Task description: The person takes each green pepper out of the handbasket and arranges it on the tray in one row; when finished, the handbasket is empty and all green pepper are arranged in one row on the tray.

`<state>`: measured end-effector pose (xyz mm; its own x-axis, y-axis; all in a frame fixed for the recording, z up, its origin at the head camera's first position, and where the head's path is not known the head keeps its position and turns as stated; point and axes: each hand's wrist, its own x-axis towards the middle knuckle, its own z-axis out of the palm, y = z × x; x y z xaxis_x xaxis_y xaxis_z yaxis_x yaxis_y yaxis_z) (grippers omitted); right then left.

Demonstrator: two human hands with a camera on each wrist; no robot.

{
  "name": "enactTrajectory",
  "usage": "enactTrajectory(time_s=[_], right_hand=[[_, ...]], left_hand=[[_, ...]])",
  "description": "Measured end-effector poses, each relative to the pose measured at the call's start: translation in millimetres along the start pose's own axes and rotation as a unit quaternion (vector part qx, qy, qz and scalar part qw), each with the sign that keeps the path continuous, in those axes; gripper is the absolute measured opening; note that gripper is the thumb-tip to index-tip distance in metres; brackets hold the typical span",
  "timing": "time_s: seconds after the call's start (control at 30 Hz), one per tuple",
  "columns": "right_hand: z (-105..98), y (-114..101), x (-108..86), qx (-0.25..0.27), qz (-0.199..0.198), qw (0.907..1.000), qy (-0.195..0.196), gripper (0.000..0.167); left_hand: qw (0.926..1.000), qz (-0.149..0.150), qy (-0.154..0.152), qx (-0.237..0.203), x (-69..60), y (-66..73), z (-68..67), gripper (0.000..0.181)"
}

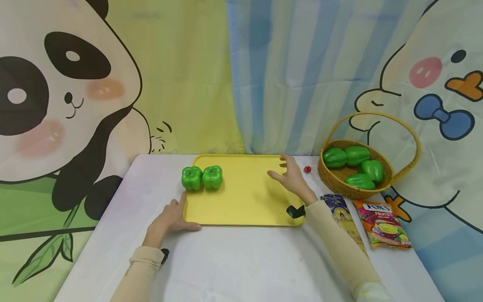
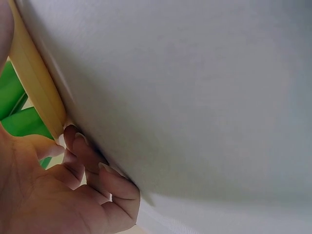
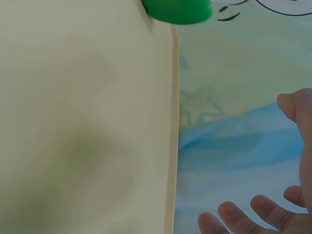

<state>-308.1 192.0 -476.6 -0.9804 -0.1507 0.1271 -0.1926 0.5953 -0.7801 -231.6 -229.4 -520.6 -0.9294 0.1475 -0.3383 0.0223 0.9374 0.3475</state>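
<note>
Two green bell peppers (image 1: 212,177) stand side by side at the left of a yellow tray (image 1: 241,191), the left one overlapping its edge. My left hand (image 1: 173,216) is spread around the tray's near left corner, index finger at the side edge, thumb at the front. In the left wrist view that hand (image 2: 63,195) has a fingertip against the tray rim (image 2: 39,73), its other fingers bent. My right hand (image 1: 294,178) hovers over the tray's right part, fingers spread, holding nothing. The right wrist view shows its fingers (image 3: 297,222) apart beside the tray (image 3: 87,87).
A wicker basket (image 1: 336,180) with several green fruit-like objects (image 1: 371,170) stands at the back right. A small red item (image 1: 307,169) lies between tray and basket. Nearer me, a blue and gold packet (image 1: 343,216) lies partly under my right forearm, beside a red FOX'S bag (image 1: 383,224).
</note>
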Motion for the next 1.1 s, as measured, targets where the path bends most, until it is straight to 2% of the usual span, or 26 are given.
enactTrajectory(time_s=[0.3, 0.53, 0.8, 1.1], right_hand=[[-48, 27, -21.9, -0.044, 0.011, 0.9979, 0.047, 0.082], [-91, 46, -36.6, -0.09, 0.023, 0.9901, 0.106, 0.076], [-131, 67, -50.2, -0.089, 0.047, 0.9836, 0.149, 0.079], [-163, 86, -63.4, -0.078, 0.104, 0.9808, 0.146, 0.092]], left_hand=[[1.0, -0.003, -0.006, -0.003, 1.5, -1.0, 3.7, 0.149], [1.0, -0.001, -0.002, 0.006, 2.0, -1.9, 2.9, 0.147], [0.9999, 0.006, 0.003, 0.009, 2.8, -2.5, 0.4, 0.146], [1.0, 0.003, 0.002, 0.005, 2.2, -1.9, 0.3, 0.147]])
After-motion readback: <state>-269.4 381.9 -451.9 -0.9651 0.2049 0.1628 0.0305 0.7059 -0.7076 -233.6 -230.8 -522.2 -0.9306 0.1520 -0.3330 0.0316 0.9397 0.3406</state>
